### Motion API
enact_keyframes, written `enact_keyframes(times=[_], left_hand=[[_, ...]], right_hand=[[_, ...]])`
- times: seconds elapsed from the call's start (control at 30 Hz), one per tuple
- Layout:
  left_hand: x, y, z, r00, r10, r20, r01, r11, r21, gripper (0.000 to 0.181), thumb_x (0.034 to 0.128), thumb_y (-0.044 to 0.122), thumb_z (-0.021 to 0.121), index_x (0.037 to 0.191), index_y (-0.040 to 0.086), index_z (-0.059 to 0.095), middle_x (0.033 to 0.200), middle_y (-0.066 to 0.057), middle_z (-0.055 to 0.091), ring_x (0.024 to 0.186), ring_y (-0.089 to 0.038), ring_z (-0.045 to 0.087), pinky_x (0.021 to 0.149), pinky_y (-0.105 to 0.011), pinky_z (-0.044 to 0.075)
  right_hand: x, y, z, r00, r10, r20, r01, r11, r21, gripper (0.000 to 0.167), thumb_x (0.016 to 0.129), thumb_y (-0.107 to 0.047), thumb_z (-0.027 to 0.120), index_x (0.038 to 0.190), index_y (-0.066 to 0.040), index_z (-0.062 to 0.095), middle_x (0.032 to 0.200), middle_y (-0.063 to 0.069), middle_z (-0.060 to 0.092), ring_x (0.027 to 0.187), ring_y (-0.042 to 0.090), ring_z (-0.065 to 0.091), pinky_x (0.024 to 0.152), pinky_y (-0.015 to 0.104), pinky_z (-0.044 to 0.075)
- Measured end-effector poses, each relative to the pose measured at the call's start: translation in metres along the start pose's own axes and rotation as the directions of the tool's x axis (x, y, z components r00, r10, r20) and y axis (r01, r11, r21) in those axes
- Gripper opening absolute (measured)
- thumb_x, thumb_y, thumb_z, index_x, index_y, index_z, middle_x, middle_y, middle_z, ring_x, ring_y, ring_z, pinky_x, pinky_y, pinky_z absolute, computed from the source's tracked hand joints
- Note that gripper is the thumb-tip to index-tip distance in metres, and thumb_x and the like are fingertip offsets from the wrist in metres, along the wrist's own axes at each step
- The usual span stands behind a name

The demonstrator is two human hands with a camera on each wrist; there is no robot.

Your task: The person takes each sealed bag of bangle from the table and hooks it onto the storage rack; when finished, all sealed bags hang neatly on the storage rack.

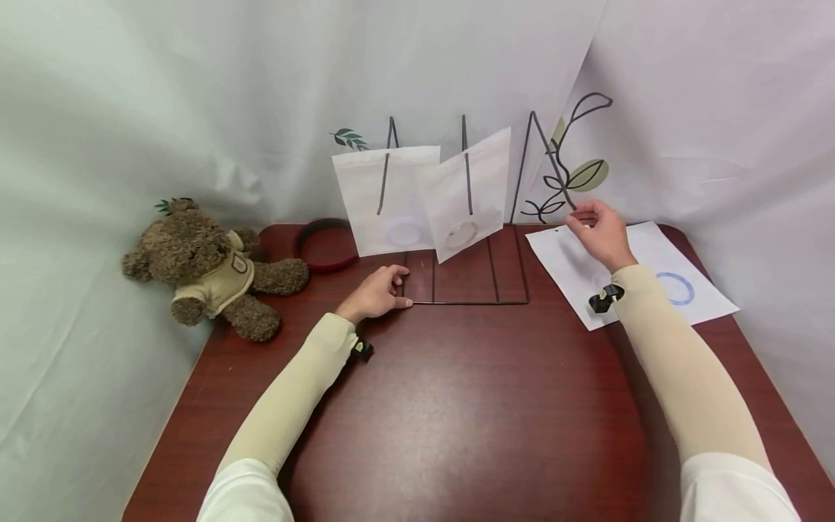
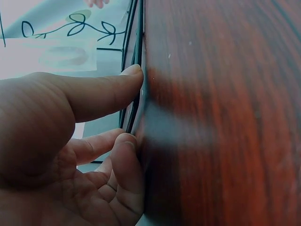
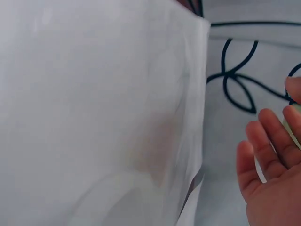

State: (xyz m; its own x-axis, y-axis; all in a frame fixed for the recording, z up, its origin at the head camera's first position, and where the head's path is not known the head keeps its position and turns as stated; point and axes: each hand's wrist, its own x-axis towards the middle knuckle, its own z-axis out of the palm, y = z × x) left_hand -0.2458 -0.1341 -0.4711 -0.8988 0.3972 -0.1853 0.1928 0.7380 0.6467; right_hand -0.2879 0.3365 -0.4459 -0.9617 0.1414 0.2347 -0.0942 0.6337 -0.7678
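A black wire rack (image 1: 479, 303) stands at the back of the table, with three slanted prongs. One white sheet (image 1: 365, 196) hangs on its left prong, and a tilted second sheet (image 1: 491, 181) on the middle one. My left hand (image 1: 377, 293) holds the left front corner of the rack's base; in the left wrist view the thumb and fingertips of that hand (image 2: 89, 122) touch the dark wire. At the right prong's lower end, my right hand (image 1: 603, 235) pinches the wire. Below that hand lies a third sheet (image 1: 567, 279) with a blue ring.
A brown teddy bear (image 1: 185, 250) in a beige shirt lies at the table's left edge. Between it and the rack is a dark red ring (image 1: 324, 268). Pale curtains (image 1: 261, 87) with leaf drawings hang behind the table (image 1: 483, 406).
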Motion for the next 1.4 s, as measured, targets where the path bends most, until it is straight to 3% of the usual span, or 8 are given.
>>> enact_keyframes(times=[0.13, 0.2, 0.3, 0.47, 0.63, 0.8, 1.2, 1.4], left_hand=[[0.000, 0.000, 0.000, 1.000, -0.001, -0.002, 0.001, 1.000, 0.006, 0.068, 0.0925, 0.020, 0.084, 0.151, 0.007, 0.052, 0.121, -0.013, 0.057, 0.102, -0.025, 0.058, 0.094, -0.039, 0.048], [0.000, 0.000, 0.000, 1.000, -0.002, 0.001, 0.002, 1.000, 0.007, 0.068, 0.0925, 0.021, 0.084, 0.151, 0.007, 0.052, 0.121, -0.012, 0.057, 0.102, -0.025, 0.058, 0.094, -0.038, 0.048], [0.000, 0.001, -0.001, 1.000, -0.002, 0.002, 0.002, 1.000, 0.000, 0.068, 0.0923, 0.021, 0.084, 0.151, 0.007, 0.052, 0.121, -0.012, 0.056, 0.102, -0.025, 0.058, 0.094, -0.038, 0.047], [0.000, 0.001, -0.001, 1.000, 0.000, -0.004, 0.000, 1.000, -0.003, 0.067, 0.0919, 0.021, 0.084, 0.150, 0.007, 0.053, 0.121, -0.012, 0.056, 0.102, -0.025, 0.058, 0.094, -0.038, 0.047], [0.000, 0.001, 0.000, 1.000, 0.008, -0.002, -0.008, 1.000, 0.001, 0.068, 0.0918, 0.022, 0.084, 0.150, 0.007, 0.053, 0.121, -0.013, 0.057, 0.102, -0.025, 0.058, 0.094, -0.038, 0.048], [0.001, -0.001, 0.002, 1.000, 0.016, -0.005, -0.016, 1.000, 0.010, 0.068, 0.0912, 0.022, 0.085, 0.150, 0.006, 0.053, 0.121, -0.013, 0.057, 0.101, -0.025, 0.059, 0.093, -0.038, 0.049], [0.001, 0.001, 0.001, 1.000, 0.013, -0.006, -0.013, 1.000, 0.000, 0.068, 0.0910, 0.021, 0.084, 0.150, 0.006, 0.053, 0.120, -0.013, 0.057, 0.101, -0.025, 0.058, 0.093, -0.037, 0.048], [-0.001, 0.000, 0.000, 1.000, 0.007, -0.011, -0.007, 1.000, -0.001, 0.068, 0.0906, 0.021, 0.085, 0.149, 0.006, 0.054, 0.119, -0.012, 0.057, 0.101, -0.024, 0.058, 0.093, -0.037, 0.048]], right_hand=[[0.006, 0.012, -0.005, 0.997, 0.040, 0.066, -0.037, 0.998, -0.049, 0.048, 0.102, -0.030, 0.070, 0.134, 0.004, 0.061, 0.132, 0.027, 0.066, 0.112, 0.020, 0.065, 0.095, 0.026, 0.047], [0.009, 0.019, -0.007, 0.994, 0.060, 0.095, -0.053, 0.996, -0.070, 0.052, 0.102, -0.031, 0.069, 0.137, 0.005, 0.059, 0.135, 0.030, 0.064, 0.123, 0.036, 0.062, 0.104, 0.040, 0.047], [0.012, 0.029, -0.011, 0.986, 0.083, 0.145, -0.067, 0.991, -0.112, 0.057, 0.102, -0.032, 0.069, 0.142, 0.007, 0.056, 0.140, 0.033, 0.059, 0.134, 0.047, 0.054, 0.113, 0.056, 0.040], [0.017, 0.042, -0.014, 0.969, 0.129, 0.211, -0.090, 0.979, -0.185, 0.070, 0.099, -0.035, 0.073, 0.151, 0.006, 0.051, 0.153, 0.033, 0.050, 0.145, 0.049, 0.044, 0.122, 0.059, 0.032], [0.021, 0.050, -0.014, 0.935, 0.202, 0.290, -0.135, 0.962, -0.235, 0.088, 0.096, -0.039, 0.076, 0.160, 0.006, 0.037, 0.165, 0.032, 0.035, 0.155, 0.052, 0.028, 0.127, 0.061, 0.023], [0.023, 0.053, -0.012, 0.916, 0.184, 0.356, -0.076, 0.952, -0.296, 0.095, 0.094, -0.040, 0.079, 0.160, 0.009, 0.032, 0.165, 0.036, 0.030, 0.155, 0.054, 0.023, 0.126, 0.065, 0.021], [0.016, 0.046, -0.008, 0.948, 0.127, 0.293, -0.028, 0.947, -0.320, 0.085, 0.090, -0.035, 0.083, 0.156, 0.000, 0.043, 0.139, 0.033, 0.046, 0.133, 0.050, 0.040, 0.105, 0.083, 0.026], [0.016, 0.039, -0.006, 0.962, 0.082, 0.259, -0.011, 0.964, -0.266, 0.074, 0.092, -0.029, 0.082, 0.152, -0.002, 0.048, 0.135, 0.029, 0.054, 0.124, 0.047, 0.050, 0.104, 0.072, 0.033]])
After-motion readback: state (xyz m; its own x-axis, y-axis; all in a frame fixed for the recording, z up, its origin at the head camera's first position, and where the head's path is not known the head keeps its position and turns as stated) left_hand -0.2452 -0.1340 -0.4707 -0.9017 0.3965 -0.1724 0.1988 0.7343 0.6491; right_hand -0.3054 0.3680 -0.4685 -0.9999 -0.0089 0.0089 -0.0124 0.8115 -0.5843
